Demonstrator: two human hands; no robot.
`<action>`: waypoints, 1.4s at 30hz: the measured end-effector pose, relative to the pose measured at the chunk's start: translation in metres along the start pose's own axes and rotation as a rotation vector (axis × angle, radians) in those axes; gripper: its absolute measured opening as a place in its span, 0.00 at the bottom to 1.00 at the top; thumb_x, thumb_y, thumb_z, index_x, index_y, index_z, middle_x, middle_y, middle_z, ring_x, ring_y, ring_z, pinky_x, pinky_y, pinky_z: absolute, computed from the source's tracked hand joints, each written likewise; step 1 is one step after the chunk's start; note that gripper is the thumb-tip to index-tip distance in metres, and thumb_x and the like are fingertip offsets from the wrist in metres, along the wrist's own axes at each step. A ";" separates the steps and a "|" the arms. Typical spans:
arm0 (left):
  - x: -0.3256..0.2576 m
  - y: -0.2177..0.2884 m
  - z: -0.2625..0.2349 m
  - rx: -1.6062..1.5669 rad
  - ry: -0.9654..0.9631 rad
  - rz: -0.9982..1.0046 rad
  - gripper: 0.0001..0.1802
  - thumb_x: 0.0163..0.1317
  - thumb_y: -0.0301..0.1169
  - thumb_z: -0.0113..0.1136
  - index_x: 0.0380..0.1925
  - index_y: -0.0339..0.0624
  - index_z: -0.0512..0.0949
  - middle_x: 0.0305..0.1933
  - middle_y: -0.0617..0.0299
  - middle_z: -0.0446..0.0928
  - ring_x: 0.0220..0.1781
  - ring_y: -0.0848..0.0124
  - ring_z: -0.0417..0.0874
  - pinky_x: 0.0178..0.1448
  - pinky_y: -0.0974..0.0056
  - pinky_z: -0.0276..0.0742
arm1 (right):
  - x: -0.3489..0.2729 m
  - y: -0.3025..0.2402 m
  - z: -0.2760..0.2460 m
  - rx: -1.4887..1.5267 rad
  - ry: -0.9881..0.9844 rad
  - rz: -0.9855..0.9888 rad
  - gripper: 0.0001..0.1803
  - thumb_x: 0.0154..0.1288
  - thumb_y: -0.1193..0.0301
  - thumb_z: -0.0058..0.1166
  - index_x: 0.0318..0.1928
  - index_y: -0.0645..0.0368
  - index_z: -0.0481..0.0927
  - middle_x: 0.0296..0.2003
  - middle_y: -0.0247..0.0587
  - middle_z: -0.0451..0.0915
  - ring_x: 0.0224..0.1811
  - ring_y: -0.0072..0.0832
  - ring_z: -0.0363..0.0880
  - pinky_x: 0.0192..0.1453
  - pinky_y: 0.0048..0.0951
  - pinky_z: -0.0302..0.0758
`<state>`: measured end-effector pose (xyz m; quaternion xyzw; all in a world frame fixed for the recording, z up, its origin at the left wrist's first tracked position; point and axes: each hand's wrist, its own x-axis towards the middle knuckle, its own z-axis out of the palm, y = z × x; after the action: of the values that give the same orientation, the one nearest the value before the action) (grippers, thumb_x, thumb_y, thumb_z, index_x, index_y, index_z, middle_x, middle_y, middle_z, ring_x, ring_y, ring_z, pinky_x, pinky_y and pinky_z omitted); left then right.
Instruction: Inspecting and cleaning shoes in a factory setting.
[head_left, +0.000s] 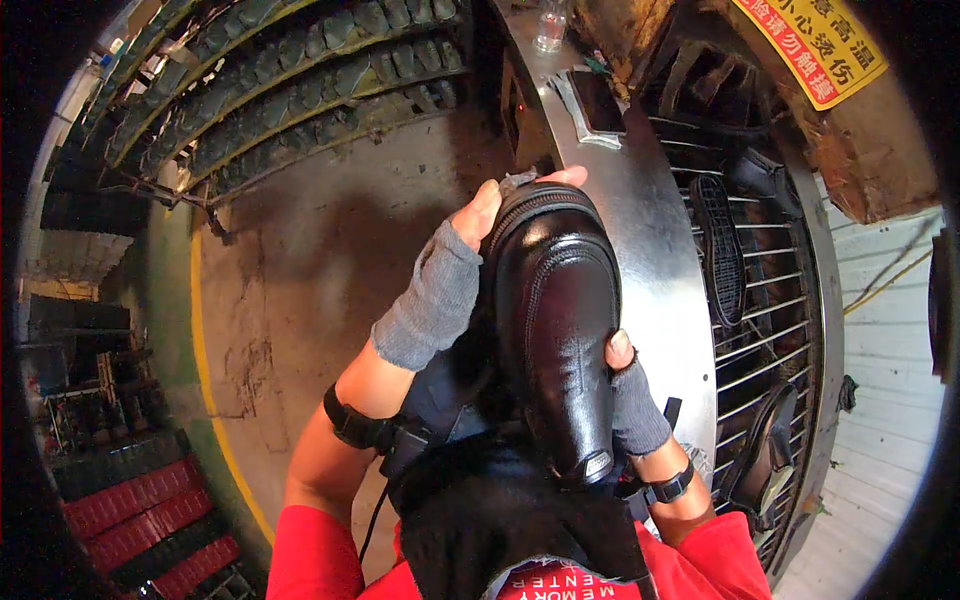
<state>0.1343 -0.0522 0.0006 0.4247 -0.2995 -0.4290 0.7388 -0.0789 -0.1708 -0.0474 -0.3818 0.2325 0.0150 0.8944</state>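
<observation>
A glossy black leather shoe is held in front of me, its rounded, stitched toe pointing away and its narrow heel end toward my body. My left hand, in a grey fingerless glove, is closed around the toe end from the left; its fingertips show past the far edge. A small greyish scrap, perhaps cloth, shows by those fingertips. On the shoe's right side, nearer the heel, my right hand grips with its thumb on the upper. That hand's other fingers are hidden under the shoe.
A metal worktop runs along my right, with a dark flat pad and a clear container on it. Beyond it, a barred conveyor carries several dark shoes. Racks full of shoes stand at the far left.
</observation>
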 end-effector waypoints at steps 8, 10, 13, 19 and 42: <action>-0.039 0.029 0.020 0.397 0.004 0.113 0.76 0.46 0.71 0.76 0.81 0.30 0.52 0.77 0.54 0.69 0.74 0.62 0.73 0.81 0.56 0.61 | -0.005 -0.012 0.006 -0.265 -0.058 -0.189 0.33 0.74 0.43 0.60 0.50 0.66 0.86 0.43 0.40 0.88 0.43 0.23 0.85 0.48 0.29 0.82; -0.053 0.030 0.007 0.609 0.045 0.183 0.75 0.40 0.51 0.89 0.82 0.37 0.51 0.78 0.55 0.64 0.79 0.65 0.67 0.81 0.57 0.62 | 0.002 -0.018 0.016 -0.314 -0.089 -0.183 0.31 0.75 0.44 0.59 0.47 0.66 0.87 0.39 0.36 0.87 0.41 0.21 0.84 0.45 0.27 0.80; -0.062 0.021 0.015 0.115 0.293 0.144 0.76 0.38 0.50 0.89 0.82 0.38 0.51 0.75 0.56 0.68 0.77 0.62 0.70 0.79 0.55 0.66 | -0.004 -0.034 0.043 -0.515 -0.062 -0.170 0.31 0.77 0.45 0.56 0.44 0.67 0.87 0.34 0.30 0.85 0.38 0.19 0.80 0.43 0.24 0.77; -0.085 0.020 -0.001 -0.054 0.337 0.220 0.85 0.35 0.58 0.90 0.85 0.51 0.38 0.75 0.54 0.71 0.73 0.56 0.76 0.79 0.45 0.72 | -0.009 -0.050 0.039 -0.783 -0.060 0.028 0.29 0.79 0.48 0.57 0.27 0.61 0.80 0.24 0.33 0.80 0.32 0.19 0.76 0.36 0.29 0.71; -0.036 0.016 0.060 0.188 0.052 0.030 0.57 0.43 0.48 0.82 0.71 0.32 0.67 0.66 0.55 0.77 0.68 0.64 0.78 0.74 0.57 0.72 | -0.019 -0.138 0.048 -0.789 0.142 -1.031 0.44 0.67 0.57 0.66 0.79 0.60 0.65 0.64 0.48 0.80 0.67 0.32 0.76 0.71 0.37 0.71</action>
<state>0.0756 -0.0381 0.0393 0.4984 -0.3256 -0.3769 0.7096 -0.0480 -0.2323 0.0823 -0.7442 0.0552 -0.3571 0.5618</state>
